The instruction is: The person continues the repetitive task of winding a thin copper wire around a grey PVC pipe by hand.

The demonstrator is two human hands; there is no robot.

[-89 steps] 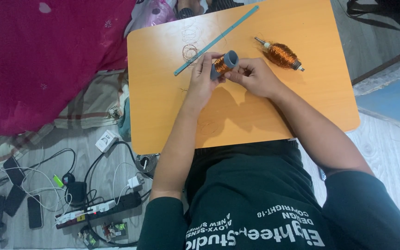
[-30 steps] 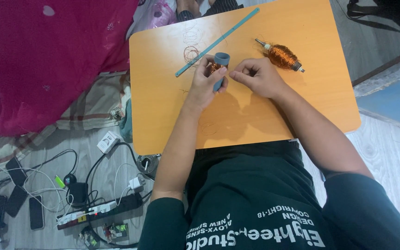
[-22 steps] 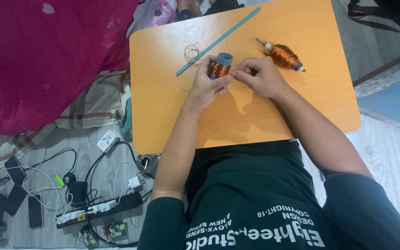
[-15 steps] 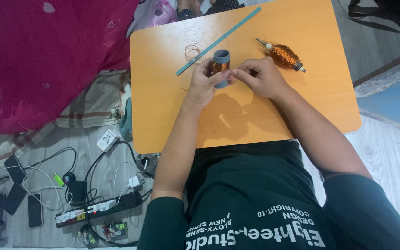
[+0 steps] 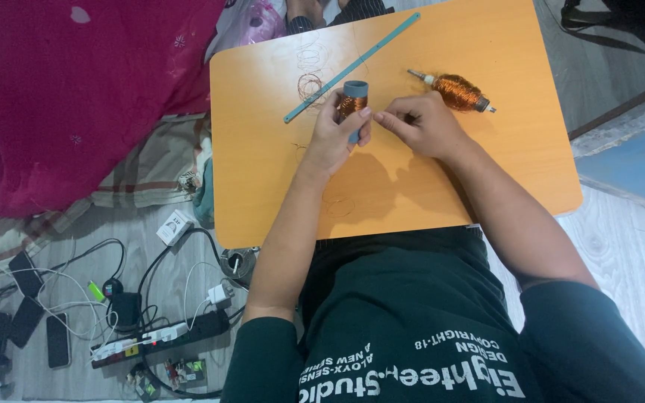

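In the head view, the left hand (image 5: 335,136) is wrapped around a short grey tube (image 5: 354,95) wound with copper wire, holding it upright just above the orange table (image 5: 263,179), near the table's far middle. The right hand (image 5: 419,125) sits just beside it, fingertips pinched together close to the tube; whether a strand of wire lies between them is too fine to tell. Judging from this, the step in hand looks like winding or unwinding thin wire on the tube, one hand steadying and the other guiding the strand. The next move would call for a steady turn of the tube and even tension, since wire this thin could kink or snap. To the right of the hands lies a wound rotor (image 5: 455,91) on its shaft, apart from them. A long teal strip (image 5: 352,67) lies slantwise across the far side of the table, passing just behind the tube, and a loose tangle of wire (image 5: 309,82) rests near it; another faint loop (image 5: 337,205) lies closer to the body. The strip and the tangle are the nearest things that could catch the strand. On the floor to the left are a power strip (image 5: 162,336), cables and phones, well away, and a red cloth (image 5: 76,89).
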